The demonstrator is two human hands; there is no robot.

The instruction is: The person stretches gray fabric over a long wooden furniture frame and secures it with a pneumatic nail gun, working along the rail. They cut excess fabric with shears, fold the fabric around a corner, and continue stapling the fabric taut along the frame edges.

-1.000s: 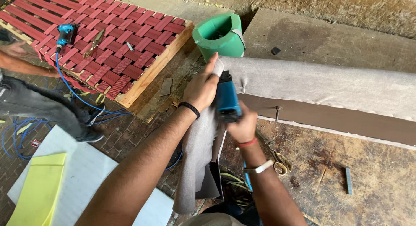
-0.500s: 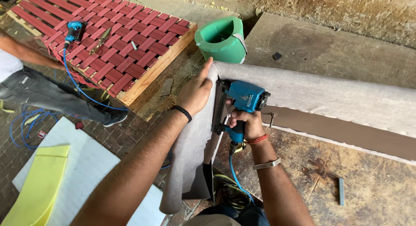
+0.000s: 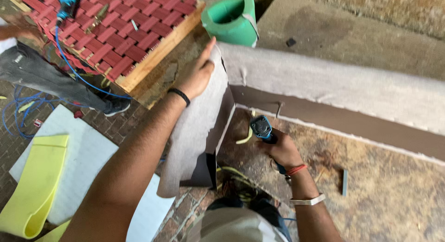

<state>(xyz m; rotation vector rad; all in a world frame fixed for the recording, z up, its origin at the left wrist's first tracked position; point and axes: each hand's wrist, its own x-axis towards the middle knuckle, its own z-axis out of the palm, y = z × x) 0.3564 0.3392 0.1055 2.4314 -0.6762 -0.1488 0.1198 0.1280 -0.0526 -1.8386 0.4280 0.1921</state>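
My left hand (image 3: 198, 73) lies flat on a grey fabric sheet (image 3: 197, 130) and presses it against the end of a long padded frame (image 3: 333, 84). The loose fabric hangs down below that hand. My right hand (image 3: 279, 150) grips a blue pneumatic staple gun (image 3: 262, 129), held low over the plywood panel (image 3: 371, 186), away from the fabric edge. A brown strip (image 3: 343, 124) runs along the lower side of the padded frame.
A wooden frame with red woven webbing (image 3: 125, 33) lies at upper left; another person's arm and leg are beside it, with a second blue tool (image 3: 67, 4) and blue hose. A green foam roll (image 3: 232, 19) stands behind. Yellow foam (image 3: 32, 186) and white sheet lie on the brick floor.
My right hand has lowered the staple gun from the fabric edge down to the plywood panel. My left hand stays pressed on the fabric.
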